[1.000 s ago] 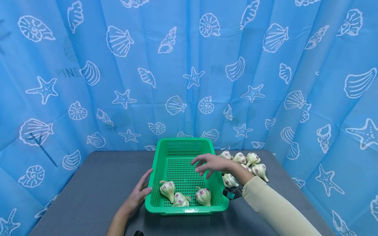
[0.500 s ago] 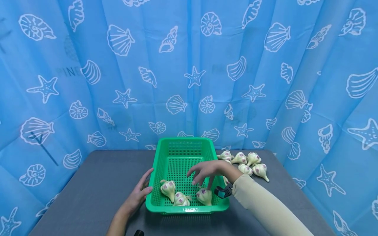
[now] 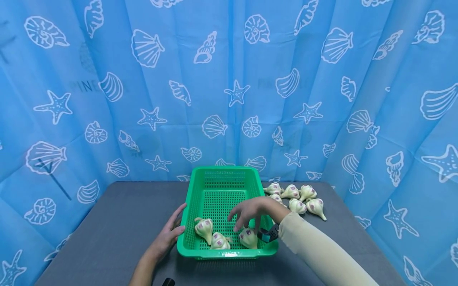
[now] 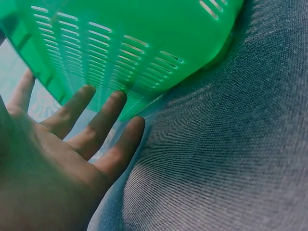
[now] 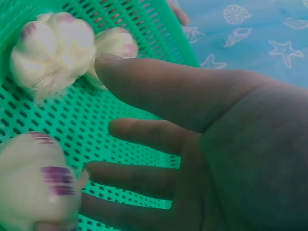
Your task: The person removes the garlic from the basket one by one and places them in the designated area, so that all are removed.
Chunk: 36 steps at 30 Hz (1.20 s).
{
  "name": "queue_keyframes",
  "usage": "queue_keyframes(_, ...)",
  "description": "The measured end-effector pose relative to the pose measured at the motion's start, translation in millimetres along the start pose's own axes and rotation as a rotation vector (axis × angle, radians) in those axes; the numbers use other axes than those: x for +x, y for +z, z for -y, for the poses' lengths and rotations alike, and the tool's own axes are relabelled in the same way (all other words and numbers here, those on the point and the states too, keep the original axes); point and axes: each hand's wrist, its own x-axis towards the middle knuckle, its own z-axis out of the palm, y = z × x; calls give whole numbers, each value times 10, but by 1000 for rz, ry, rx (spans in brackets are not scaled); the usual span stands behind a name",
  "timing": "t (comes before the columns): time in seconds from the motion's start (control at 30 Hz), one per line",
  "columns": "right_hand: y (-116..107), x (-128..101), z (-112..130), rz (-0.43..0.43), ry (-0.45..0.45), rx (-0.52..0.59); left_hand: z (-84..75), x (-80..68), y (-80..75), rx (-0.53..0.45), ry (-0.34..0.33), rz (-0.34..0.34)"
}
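Note:
A green plastic basket (image 3: 225, 253) with slotted walls stands on the table. Three garlic bulbs lie near its front: one bulb (image 3: 204, 229) at left, another bulb (image 3: 220, 241) beside it, and a third bulb (image 3: 248, 238) at right. My right hand (image 3: 250, 210) reaches over the right wall, fingers spread above and beside that third bulb, partly covering it. The right wrist view shows this garlic bulb (image 5: 33, 178) near the fingertips, not enclosed. My left hand (image 4: 72, 163) rests against the basket's outer left side with straight fingers, thumb near the rim.
Several more garlic bulbs (image 3: 297, 205) lie on the grey tablecloth (image 3: 136, 210) right of the basket, some partly hidden by the right arm. A blue curtain (image 3: 229, 119) with shell prints hangs behind and at both sides. A small black object (image 3: 168, 282) shows at the bottom edge.
My right hand has lowered and shifted toward the basket's front right, down to the third garlic bulb. My left hand, the basket and the bulbs stay in place.

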Motion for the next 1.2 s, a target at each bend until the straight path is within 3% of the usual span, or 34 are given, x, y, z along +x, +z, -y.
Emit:
queue_keyframes(0.37, 56, 72, -20, 8, 44, -86, -22, -7, 18, 14, -9, -14)
queue_keyframes(0.6, 71, 119, -41, 4, 117, -139, -31, -3, 21, 16, -15, -14)
queue_keyframes(0.8, 124, 143, -32, 15, 102, -168, -24, -6, 19, 20, -14, -29)
queue_keyframes(1.03, 200, 175, -23, 111, 32, -80, -13, -5, 16, 27, -19, -37)
queue_keyframes(1.2, 210, 185, -10, 158, 25, -48, -3, -8, 2, 43, 12, -22)
